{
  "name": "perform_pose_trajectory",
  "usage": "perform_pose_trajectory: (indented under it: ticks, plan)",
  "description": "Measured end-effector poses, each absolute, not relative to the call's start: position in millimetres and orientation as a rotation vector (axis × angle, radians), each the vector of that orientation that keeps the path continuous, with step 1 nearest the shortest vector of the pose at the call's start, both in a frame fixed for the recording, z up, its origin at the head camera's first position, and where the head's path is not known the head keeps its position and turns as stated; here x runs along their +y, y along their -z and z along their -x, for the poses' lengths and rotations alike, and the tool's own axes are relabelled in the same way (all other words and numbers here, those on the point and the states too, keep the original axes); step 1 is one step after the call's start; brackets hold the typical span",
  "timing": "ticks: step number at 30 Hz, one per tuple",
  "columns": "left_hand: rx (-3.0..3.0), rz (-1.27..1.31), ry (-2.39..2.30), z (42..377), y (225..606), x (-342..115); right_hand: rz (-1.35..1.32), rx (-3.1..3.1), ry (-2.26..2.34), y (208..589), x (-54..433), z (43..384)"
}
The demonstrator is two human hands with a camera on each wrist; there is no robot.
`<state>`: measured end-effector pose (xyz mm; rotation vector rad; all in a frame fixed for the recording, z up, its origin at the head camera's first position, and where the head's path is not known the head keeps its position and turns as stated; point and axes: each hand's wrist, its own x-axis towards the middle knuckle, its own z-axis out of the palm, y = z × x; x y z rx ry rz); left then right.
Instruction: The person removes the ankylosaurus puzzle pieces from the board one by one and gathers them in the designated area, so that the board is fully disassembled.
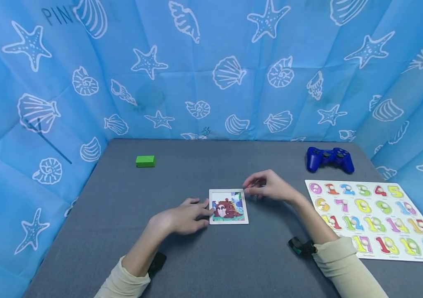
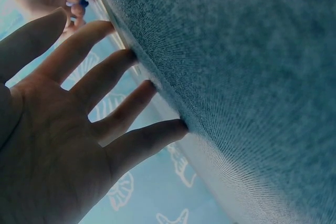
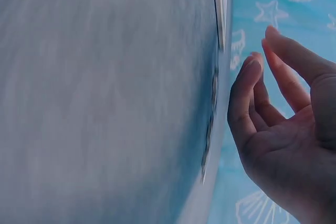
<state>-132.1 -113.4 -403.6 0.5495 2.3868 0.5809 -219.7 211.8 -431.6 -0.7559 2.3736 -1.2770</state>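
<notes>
A small square jigsaw puzzle (image 1: 227, 209) in a white frame lies flat on the grey table, with a brown animal in its picture. The top part inside the frame shows a pale surface. My left hand (image 1: 189, 216) rests at the puzzle's left edge, its spread fingers touching the frame and the table. Beside the upper right corner hovers my right hand (image 1: 271, 186), fingers loosely bent, with nothing visible between them. Below that hand, the right wrist view shows thin, jagged-edged flat pieces (image 3: 210, 124) lying on the table; their faces cannot be seen.
A green block (image 1: 146, 161) sits at the back left of the table (image 1: 196, 165). At the back right is a blue game controller (image 1: 329, 159). In front of it lies a white number board (image 1: 379, 219), partly behind the right forearm. Blue curtains surround the table.
</notes>
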Motion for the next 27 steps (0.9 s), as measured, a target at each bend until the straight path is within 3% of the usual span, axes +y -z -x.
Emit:
perform_pose_trajectory:
  ticks: [27]
  plan:
    - [2.411, -0.570, -0.569, 130.9, 403.4, -113.3, 0.708, 2.241, 1.106, 436.3, 168.7, 227.3]
